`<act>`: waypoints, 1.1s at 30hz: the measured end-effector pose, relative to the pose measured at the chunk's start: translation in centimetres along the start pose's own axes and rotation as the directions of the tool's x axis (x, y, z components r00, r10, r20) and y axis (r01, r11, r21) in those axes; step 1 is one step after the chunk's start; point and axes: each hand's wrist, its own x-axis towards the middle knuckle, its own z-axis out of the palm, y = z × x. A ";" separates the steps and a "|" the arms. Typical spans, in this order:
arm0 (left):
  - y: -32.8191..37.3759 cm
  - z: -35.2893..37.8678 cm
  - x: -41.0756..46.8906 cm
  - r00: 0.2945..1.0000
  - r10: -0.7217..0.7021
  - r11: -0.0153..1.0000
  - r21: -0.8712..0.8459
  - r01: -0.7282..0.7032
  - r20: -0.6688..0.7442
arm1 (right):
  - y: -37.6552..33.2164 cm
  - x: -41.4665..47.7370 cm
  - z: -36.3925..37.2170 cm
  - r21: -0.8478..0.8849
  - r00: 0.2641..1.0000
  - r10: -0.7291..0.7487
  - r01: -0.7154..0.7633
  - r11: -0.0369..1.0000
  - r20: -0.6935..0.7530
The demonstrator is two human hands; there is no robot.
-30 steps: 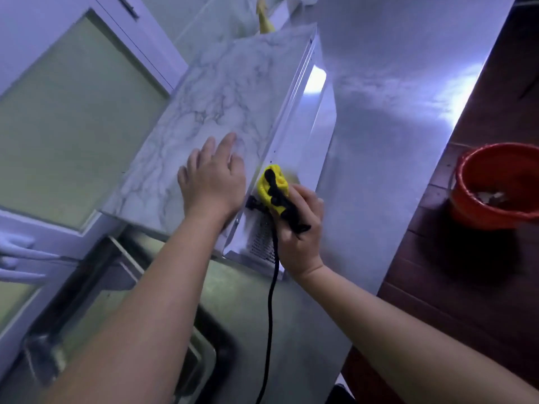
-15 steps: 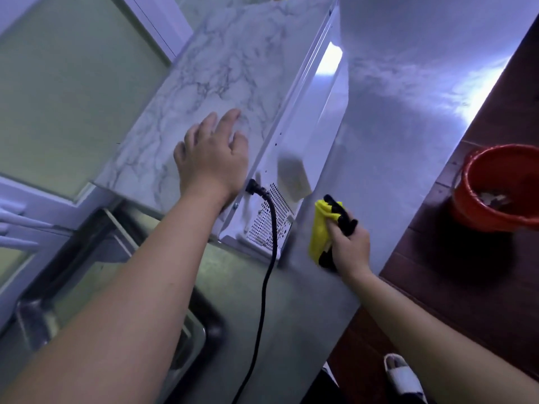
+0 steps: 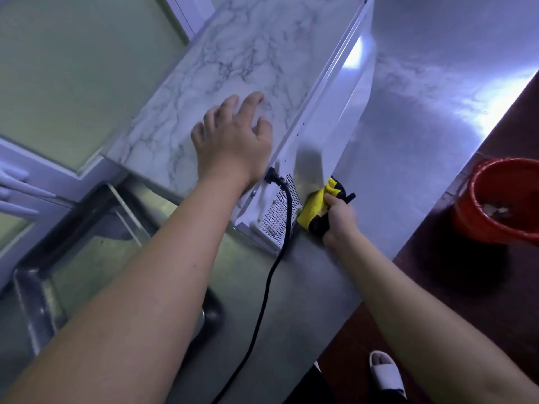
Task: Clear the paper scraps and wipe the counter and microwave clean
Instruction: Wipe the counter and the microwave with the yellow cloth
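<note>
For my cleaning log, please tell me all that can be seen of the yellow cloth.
The yellow cloth is soft fabric, bright yellow with black parts, bunched into a wad. The right hand grips it, curled round it. It presses against the microwave, low on its white panel beside the perforated vent, close above the steel counter.

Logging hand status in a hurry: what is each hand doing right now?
Left hand: open, fingers spread, resting on top of the microwave.
Right hand: closed round the yellow-and-black cloth, by the microwave's vented panel.
</note>
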 end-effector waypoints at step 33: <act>0.1 -0.3 -0.1 1.000 -0.012 1.000 -0.025 0.012 0.014 | 5.5 -5.4 -1.3 -0.540 0.474 -0.772 0.816 0.205 0.423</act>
